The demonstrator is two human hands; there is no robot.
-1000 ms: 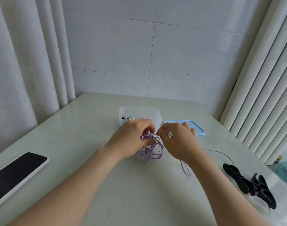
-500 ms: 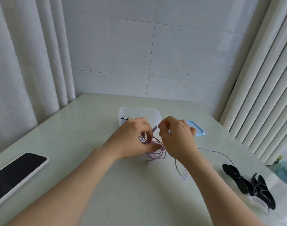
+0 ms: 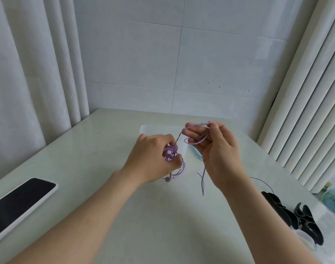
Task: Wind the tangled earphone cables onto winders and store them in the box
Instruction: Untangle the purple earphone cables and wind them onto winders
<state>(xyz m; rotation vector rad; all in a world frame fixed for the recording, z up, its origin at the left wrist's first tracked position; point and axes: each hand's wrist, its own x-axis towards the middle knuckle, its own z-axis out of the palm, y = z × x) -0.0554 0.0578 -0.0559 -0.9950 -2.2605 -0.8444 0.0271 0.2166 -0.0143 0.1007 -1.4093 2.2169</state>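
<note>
Near field: bare bench (image 3: 163, 225) lies between the forearms. A phone (image 3: 20, 202) rests face-up by the left edge. The black winders (image 3: 288, 212) lie close to the right edge, untouched.

Middle field: the left hand (image 3: 153, 159) is curled round the bunched purple cable (image 3: 170, 153), held just above the bench. The right hand (image 3: 218, 153) pinches one strand between thumb and fingertips, with loose loops hanging below it.

Change noted: a second ago both hands worked close together, low over the tangle. The right hand has since risen and moved apart, drawing a taut strand out of the bundle. Judgement: untangling is under way and a free length is being found; winding has not begun.

Far field: the clear box (image 3: 149, 129) stands open behind the hands, with the blue lid (image 3: 196, 155) just beside it on the right.

Clearance: open bench ahead and to the left allows pulling room. A trailing strand runs towards the winders and could snag them near that edge.
</note>
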